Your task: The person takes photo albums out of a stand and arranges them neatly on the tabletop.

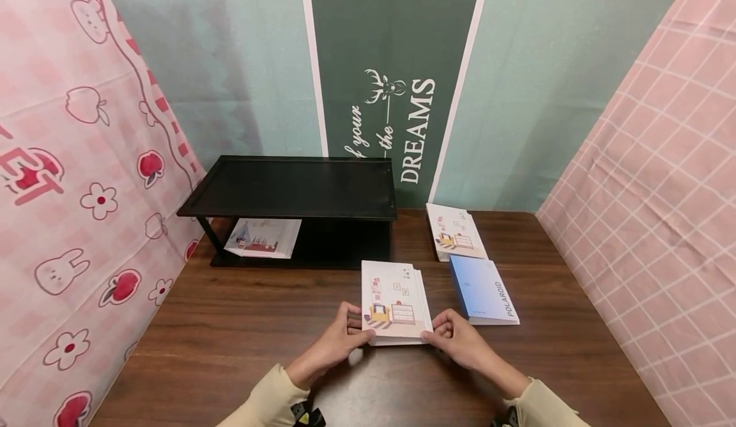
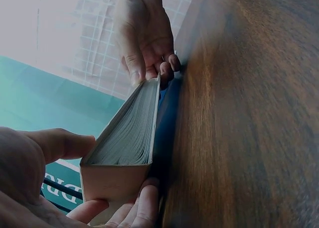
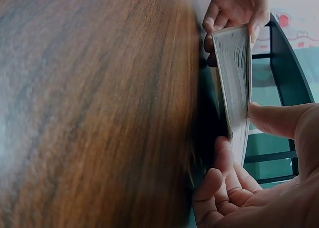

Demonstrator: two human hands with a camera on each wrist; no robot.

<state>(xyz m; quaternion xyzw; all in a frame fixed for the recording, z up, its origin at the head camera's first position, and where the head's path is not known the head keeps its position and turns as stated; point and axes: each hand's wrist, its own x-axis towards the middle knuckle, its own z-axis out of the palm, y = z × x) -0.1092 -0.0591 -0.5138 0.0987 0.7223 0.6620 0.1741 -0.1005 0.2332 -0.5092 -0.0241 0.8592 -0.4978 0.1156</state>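
- While both hands grip one white album (image 1: 395, 302) by its near corners, the step in hand seems to be a two-handed lift or shift, low over the counter (image 1: 259, 325) in front of the person.
- The left hand (image 1: 335, 339) clamps the album's left side: thumb on the top cover, fingers (image 2: 144, 208) bent below and against the spine (image 2: 114, 183).
- The right hand (image 1: 460, 341) pinches the near right corner, thumb on top, its other fingers curled beneath.
- A dark gap under the album in both wrist views suggests it is slightly raised; whether its far edge touches the wood, I cannot tell.
- It lies nearly flat, long axis running away from the person toward the backdrop (image 1: 397, 43), far end slanting slightly left. The spine faces the left hand; the page block (image 2: 130, 133) shows along the near side.
- Its armchair drawing (image 1: 379, 313) reads upright for the person, top pointing to the backdrop.
- It sits before the right end of the black rack (image 1: 299, 187), which holds a second album (image 1: 264, 238) low at its left. To the right lies the blue album (image 1: 485, 289), with another white one (image 1: 457, 232) just behind it.
- The next move, I judge, calls for both hands travelling together with even thumb pressure, the right one clearing the blue album.
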